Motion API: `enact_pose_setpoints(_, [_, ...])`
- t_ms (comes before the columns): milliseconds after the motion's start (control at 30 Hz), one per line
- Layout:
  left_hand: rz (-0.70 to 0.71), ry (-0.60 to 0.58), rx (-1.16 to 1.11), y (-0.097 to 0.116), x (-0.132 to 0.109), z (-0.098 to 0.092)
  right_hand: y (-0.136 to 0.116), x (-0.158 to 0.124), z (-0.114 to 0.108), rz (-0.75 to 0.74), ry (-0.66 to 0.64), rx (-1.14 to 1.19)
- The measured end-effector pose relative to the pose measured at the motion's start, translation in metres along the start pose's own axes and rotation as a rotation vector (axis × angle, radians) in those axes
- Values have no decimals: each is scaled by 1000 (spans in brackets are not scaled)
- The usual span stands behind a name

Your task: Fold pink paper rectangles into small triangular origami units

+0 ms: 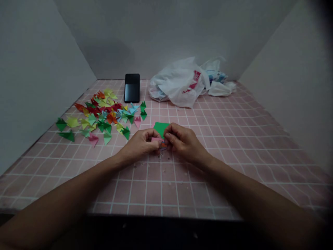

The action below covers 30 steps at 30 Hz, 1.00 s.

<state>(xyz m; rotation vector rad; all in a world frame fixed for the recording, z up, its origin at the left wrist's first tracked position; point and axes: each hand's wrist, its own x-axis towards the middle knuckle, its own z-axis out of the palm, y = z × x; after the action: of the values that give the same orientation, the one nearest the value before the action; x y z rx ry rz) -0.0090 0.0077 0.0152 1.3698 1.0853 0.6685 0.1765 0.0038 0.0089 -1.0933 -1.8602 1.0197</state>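
Pinched between the thumb and fingers of my left hand [145, 141] is a small folded piece of pink paper [156, 139]. My right hand [182, 141] is closed too, thumb against forefinger, at the right end of this paper; its fingertips partly hide what they grip. Just beyond my fingers lies green paper [161, 128] on the table, with a pink edge showing at its left. A bit of orange and blue paper [163, 144] shows below, between my hands. To the left lie several folded paper cranes [104, 116] in red, yellow, green, blue, orange and pink.
A black phone [132, 88] lies at the back of the table, behind the cranes. White plastic bags [179, 81] are heaped at the back, right of the phone. A pink checked cloth [234, 139] covers the table, with pale walls on three sides.
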Motion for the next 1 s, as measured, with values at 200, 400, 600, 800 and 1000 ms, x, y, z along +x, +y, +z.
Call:
enact_pose_setpoints(200, [-70, -21, -323, 0, 1, 0, 3, 2, 1, 86, -118, 251])
enact_pose_setpoints(400, [-126, -41, -416, 1, -1, 0, 4, 3, 0, -28, -74, 148])
enact_pose_setpoints(600, [-136, -45, -392, 0, 0, 0, 1, 2, 1, 15, -91, 187])
enact_pose_setpoints(800, [-137, -22, -309, 0, 0, 1, -6, -3, 3, 146, -36, 218])
enact_pose_setpoints(1000, [-134, 14, -274, 1, -1, 2, -1, 1, 1, 221, -34, 314])
